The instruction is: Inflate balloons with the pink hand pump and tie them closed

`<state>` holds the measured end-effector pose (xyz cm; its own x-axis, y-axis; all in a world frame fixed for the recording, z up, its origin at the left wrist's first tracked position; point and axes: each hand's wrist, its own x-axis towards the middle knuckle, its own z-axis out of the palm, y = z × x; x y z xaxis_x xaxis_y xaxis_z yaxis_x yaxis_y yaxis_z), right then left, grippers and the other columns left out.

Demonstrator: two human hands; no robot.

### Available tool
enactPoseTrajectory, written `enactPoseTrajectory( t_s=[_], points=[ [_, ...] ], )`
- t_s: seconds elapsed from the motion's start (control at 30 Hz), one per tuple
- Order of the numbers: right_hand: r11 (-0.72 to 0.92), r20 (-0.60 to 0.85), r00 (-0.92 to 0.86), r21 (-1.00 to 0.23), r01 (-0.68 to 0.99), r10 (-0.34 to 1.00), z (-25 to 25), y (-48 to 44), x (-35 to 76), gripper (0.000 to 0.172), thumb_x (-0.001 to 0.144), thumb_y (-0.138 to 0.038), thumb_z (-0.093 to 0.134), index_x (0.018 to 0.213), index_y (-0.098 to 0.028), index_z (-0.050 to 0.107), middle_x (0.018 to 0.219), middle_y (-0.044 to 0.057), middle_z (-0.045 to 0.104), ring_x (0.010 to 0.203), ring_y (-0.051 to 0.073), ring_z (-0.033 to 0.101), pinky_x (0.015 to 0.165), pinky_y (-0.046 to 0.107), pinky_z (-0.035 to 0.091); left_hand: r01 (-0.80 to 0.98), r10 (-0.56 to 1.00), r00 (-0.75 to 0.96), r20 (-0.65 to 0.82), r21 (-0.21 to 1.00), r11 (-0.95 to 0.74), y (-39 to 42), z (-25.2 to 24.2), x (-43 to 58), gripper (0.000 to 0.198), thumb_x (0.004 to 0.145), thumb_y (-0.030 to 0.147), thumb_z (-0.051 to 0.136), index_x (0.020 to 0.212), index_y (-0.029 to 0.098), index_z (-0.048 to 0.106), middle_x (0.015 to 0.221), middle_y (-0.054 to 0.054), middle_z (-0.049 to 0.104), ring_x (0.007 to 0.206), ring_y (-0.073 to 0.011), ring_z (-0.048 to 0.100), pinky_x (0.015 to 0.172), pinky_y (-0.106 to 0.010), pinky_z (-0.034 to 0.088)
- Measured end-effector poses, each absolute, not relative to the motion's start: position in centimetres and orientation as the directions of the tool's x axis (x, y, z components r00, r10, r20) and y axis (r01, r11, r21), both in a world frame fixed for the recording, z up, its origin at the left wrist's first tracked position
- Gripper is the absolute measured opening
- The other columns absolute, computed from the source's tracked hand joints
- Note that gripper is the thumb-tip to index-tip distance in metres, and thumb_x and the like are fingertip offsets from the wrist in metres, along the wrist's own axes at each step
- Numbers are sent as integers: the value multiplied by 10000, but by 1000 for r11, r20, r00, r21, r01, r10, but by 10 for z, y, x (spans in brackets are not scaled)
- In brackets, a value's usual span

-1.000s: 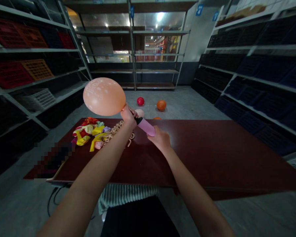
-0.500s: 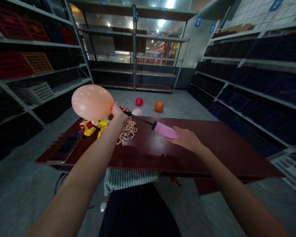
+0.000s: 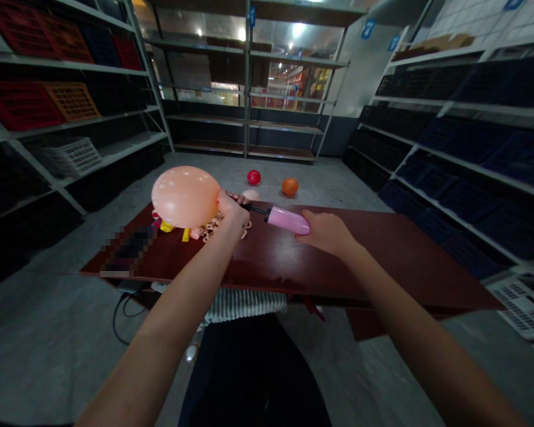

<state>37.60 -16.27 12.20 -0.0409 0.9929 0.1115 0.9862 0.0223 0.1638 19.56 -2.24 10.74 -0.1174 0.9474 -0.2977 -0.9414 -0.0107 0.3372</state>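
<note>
A peach balloon point(image 3: 186, 197), swollen and round, hangs over the left part of the dark red table. My left hand point(image 3: 232, 207) is closed round its neck and the black end of a balloon pump. The pump's pink barrel point(image 3: 288, 220) points right, and its far end sits in my closed right hand point(image 3: 327, 230). A short length of black rod shows between barrel and left hand. Beneath the balloon lie small curved beige pieces point(image 3: 212, 228) and yellow pieces point(image 3: 167, 226), partly hidden by the balloon and my left hand.
A blurred-out dark flat object point(image 3: 131, 249) lies on the table point(image 3: 382, 261) at left. On the floor beyond are a red balloon point(image 3: 253, 177), an orange balloon point(image 3: 289, 187) and a pale one point(image 3: 251, 194). Shelves with crates point(image 3: 71, 99) line the sides.
The pink barrel has slid toward my left hand, so less black rod shows. My left hand and the balloon have shifted right and slightly down in view. The camera view has shifted a little.
</note>
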Motion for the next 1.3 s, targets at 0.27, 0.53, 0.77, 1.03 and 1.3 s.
enactPoseTrajectory(
  t_s=[0.27,0.53,0.77,1.03,1.3],
  points=[
    [67,177,-79,70,995,981,123,-147,348,491,844,-556,598,1152,-173,607,1026,141,738,874,311,707,734,377,480,-925,957,-41,-287,373,72,-23,114,197,341,915,188,479,659,211,256,467,86,255,327,-54,237,378,-212,221],
    [17,149,-24,47,999,989,116,-153,358,535,872,-612,572,1205,-193,588,1067,149,738,903,326,717,741,382,491,-902,963,-25,-267,421,93,-13,126,188,318,885,146,460,660,212,247,445,77,248,316,-72,239,362,-231,205],
    [-17,13,17,6,1000,1000,117,-175,396,543,876,-611,584,1261,-228,576,1120,131,735,974,326,706,774,381,499,-905,963,-15,-269,412,101,6,119,166,310,898,151,441,657,210,255,443,75,258,313,-71,240,360,-227,203],
    [-50,-52,37,-270,962,998,110,-203,416,445,830,-537,657,1142,-220,653,979,101,754,831,272,722,669,323,499,-898,965,61,-257,407,165,8,117,166,314,917,152,436,651,201,277,445,79,266,310,-60,239,359,-200,198],
    [-325,-350,-8,-877,355,937,79,-196,361,329,834,-463,667,945,-161,601,639,-1,647,450,113,572,432,224,451,-765,887,371,-275,451,460,9,119,173,421,985,215,452,619,210,243,441,87,241,297,-60,241,346,-193,214]
  ],
)
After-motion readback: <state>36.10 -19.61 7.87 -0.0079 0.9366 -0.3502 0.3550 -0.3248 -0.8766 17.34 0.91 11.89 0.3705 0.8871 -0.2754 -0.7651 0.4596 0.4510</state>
